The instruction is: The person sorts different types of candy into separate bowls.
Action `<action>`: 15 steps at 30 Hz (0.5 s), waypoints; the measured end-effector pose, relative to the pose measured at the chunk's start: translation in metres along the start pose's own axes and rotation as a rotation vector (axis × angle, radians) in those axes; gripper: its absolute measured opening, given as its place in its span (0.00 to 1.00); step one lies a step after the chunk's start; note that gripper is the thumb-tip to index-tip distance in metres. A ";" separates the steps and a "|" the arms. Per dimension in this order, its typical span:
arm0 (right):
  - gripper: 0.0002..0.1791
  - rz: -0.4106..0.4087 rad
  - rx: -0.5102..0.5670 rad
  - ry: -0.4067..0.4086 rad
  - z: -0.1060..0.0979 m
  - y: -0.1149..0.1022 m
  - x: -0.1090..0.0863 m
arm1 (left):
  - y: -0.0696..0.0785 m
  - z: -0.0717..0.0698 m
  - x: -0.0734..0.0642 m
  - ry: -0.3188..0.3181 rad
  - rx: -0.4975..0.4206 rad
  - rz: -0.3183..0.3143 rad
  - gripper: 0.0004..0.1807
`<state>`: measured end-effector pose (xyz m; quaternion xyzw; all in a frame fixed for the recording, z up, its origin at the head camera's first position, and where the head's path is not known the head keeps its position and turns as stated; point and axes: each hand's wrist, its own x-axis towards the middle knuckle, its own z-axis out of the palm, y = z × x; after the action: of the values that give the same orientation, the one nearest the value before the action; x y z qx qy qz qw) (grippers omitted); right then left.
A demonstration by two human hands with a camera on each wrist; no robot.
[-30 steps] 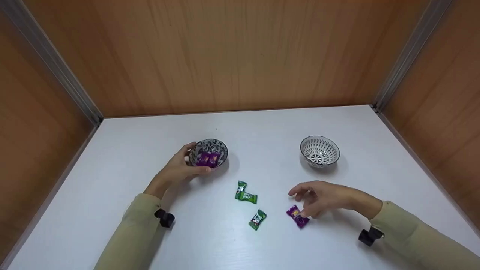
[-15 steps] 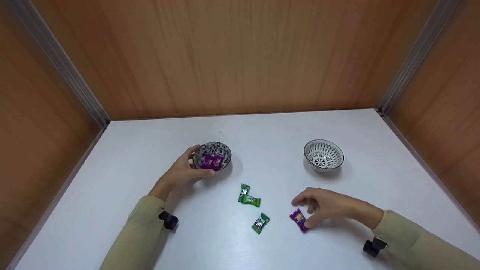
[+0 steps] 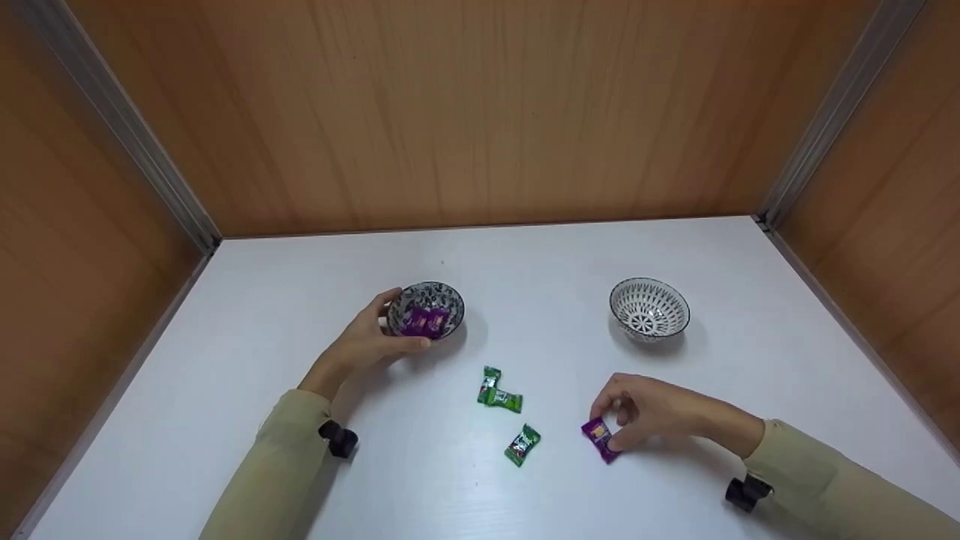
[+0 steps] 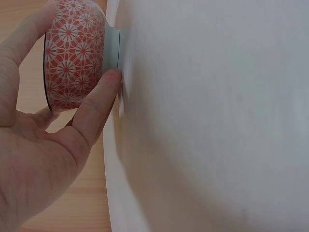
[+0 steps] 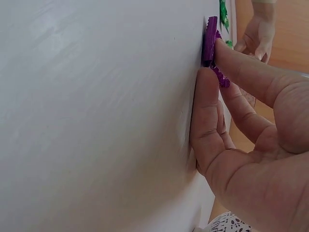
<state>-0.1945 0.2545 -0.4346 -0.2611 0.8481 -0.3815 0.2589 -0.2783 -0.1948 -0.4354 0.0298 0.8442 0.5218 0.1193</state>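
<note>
My left hand (image 3: 367,337) holds a small bowl (image 3: 436,293) by its left side, thumb along the near rim. The left wrist view shows its outside, a red flower pattern, with fingers (image 4: 99,104) against the wall and foot. Two purple wrapped candies (image 3: 426,322) lie inside. At the right, my right hand (image 3: 656,409) pinches another purple wrapped candy (image 3: 598,433) between thumb and index finger, low at the table. The right wrist view shows that candy (image 5: 210,41) at the fingertips, partly hidden by the thumb.
Several things share the white table (image 3: 300,300): a pair of touching green candies (image 3: 501,400), a single green candy (image 3: 523,445) nearer the front, and a black-and-white patterned bowl (image 3: 649,309) at the back right. Wooden panels (image 3: 480,112) enclose the back and sides.
My right index finger has come down to the purple candy and closed toward the thumb. The left hand stays on its bowl; the head view has shifted slightly.
</note>
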 end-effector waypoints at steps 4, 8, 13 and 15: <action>0.18 -0.010 0.001 -0.002 0.000 0.000 0.000 | 0.000 0.000 0.000 -0.004 -0.006 0.005 0.66; 0.17 -0.016 0.035 -0.001 -0.002 0.000 0.001 | 0.001 -0.001 -0.001 -0.004 -0.001 -0.002 0.67; 0.14 0.016 0.173 -0.012 -0.001 0.000 0.004 | 0.002 -0.002 -0.001 -0.006 0.002 -0.020 0.68; 0.14 0.025 0.219 -0.013 -0.001 0.001 0.005 | 0.001 -0.002 -0.001 -0.010 0.001 -0.019 0.68</action>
<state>-0.1988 0.2524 -0.4364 -0.2230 0.8030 -0.4668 0.2959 -0.2782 -0.1960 -0.4337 0.0243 0.8440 0.5202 0.1283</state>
